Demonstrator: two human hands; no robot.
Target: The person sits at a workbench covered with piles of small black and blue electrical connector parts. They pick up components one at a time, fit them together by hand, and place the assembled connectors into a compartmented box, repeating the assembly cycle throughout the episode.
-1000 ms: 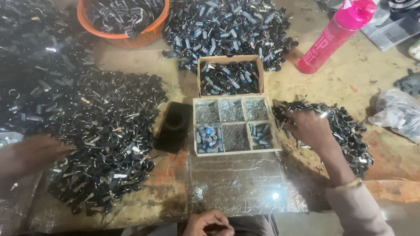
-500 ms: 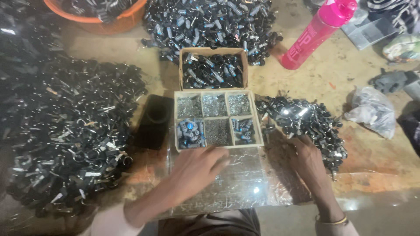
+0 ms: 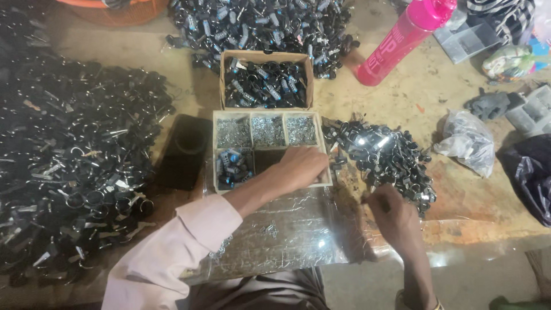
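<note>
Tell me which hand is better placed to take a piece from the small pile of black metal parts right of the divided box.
Probably the right hand: it rests at the near edge of the small pile of black metal parts. The left hand is reaching into the divided wooden box, lower right compartment.

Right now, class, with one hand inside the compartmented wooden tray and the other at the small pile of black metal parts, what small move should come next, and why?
Probably the left hand should lift a piece out of the compartmented wooden tray and bring it to the right hand. The left covers the tray's lower right compartment, while the right pinches something at the edge of the small pile of black metal parts, above the clear plastic sheet.
</note>
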